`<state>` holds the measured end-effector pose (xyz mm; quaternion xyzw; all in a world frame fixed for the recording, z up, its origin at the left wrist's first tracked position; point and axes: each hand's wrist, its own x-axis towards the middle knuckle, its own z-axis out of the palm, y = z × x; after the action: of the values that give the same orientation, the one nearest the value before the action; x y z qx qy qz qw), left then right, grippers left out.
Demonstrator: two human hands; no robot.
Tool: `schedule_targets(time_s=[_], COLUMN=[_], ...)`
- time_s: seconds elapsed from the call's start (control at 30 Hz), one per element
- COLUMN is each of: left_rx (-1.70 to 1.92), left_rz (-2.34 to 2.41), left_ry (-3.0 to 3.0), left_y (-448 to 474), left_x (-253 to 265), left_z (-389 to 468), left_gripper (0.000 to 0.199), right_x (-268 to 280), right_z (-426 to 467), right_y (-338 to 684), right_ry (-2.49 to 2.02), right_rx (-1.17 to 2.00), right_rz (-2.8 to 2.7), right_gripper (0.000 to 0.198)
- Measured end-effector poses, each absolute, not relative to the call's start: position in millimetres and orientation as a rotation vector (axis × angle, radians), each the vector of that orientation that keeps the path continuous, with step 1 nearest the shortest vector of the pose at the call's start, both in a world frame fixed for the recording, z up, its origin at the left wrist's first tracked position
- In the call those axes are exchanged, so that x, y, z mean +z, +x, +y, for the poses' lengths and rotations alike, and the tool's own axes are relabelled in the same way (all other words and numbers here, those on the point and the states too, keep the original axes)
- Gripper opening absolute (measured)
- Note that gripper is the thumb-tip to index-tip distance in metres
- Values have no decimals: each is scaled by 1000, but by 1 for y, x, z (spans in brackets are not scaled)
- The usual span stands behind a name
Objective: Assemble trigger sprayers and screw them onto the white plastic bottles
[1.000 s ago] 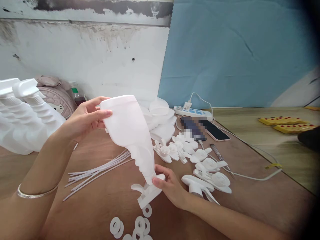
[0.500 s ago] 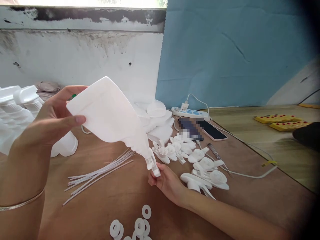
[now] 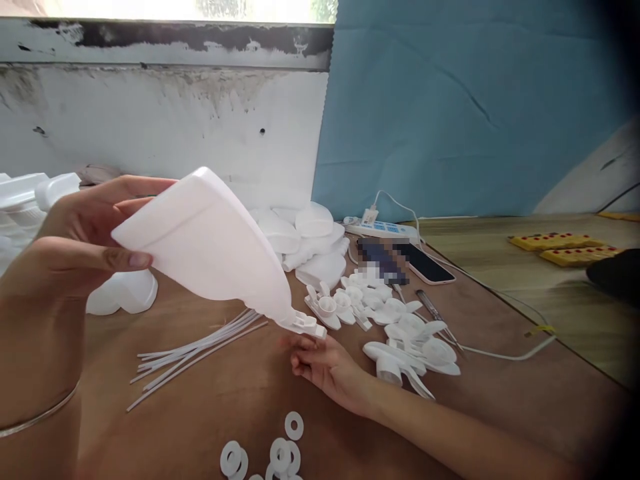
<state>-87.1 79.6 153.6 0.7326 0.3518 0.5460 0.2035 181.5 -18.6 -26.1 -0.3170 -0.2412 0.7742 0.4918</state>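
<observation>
My left hand (image 3: 95, 233) grips the wide end of a white plastic bottle (image 3: 210, 240), thumb on the near side and fingers behind. The bottle is tilted, and its ribbed narrow end points down to the right. At that end is a small white fitting (image 3: 307, 325) with openings in it. My right hand (image 3: 330, 370) is closed at the fitting, its fingers curled beneath; part of the grip is hidden. Thin white tubes (image 3: 195, 350) lie below the bottle. Several flat white rings (image 3: 294, 425) are at the near edge of view.
White trigger-like plastic parts (image 3: 400, 347) are heaped to the right. More white bottles (image 3: 320, 247) are piled behind, others (image 3: 130, 290) at left. Two phones (image 3: 425, 260), a power strip (image 3: 385, 229), a screwdriver (image 3: 435, 310) and a white cable (image 3: 515, 357) lie farther right.
The bottle's wide end has moved left and slightly down with my left hand. Its narrow end has tilted closer to level, with my right hand staying beside it.
</observation>
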Motion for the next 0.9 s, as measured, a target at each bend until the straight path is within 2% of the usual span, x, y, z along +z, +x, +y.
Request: schedule_targets(time_s=[0.1, 0.3, 0.43, 0.73, 0.9], left_rx=[1206, 1247, 1188, 1097, 1057], left_rz=[850, 1052, 1099, 1125, 1230], left_ry=[1894, 1649, 1600, 1623, 1690], left_y=[-76, -70, -70, -74, -74], left_x=[156, 158, 158, 157, 156], left_z=[78, 78, 81, 80, 79], left_gripper=[64, 47, 46, 46, 40], right_x=[-26, -25, -24, -28, -25], right_z=[-20, -23, -24, -24, -25], right_y=[179, 176, 175, 175, 174], right_ry=[-794, -793, -836, -847, -895], right_rx=[1815, 1719, 1696, 1630, 1583], right_rz=[-566, -686, -721, -675, -691], right_gripper=[24, 37, 39, 27, 29])
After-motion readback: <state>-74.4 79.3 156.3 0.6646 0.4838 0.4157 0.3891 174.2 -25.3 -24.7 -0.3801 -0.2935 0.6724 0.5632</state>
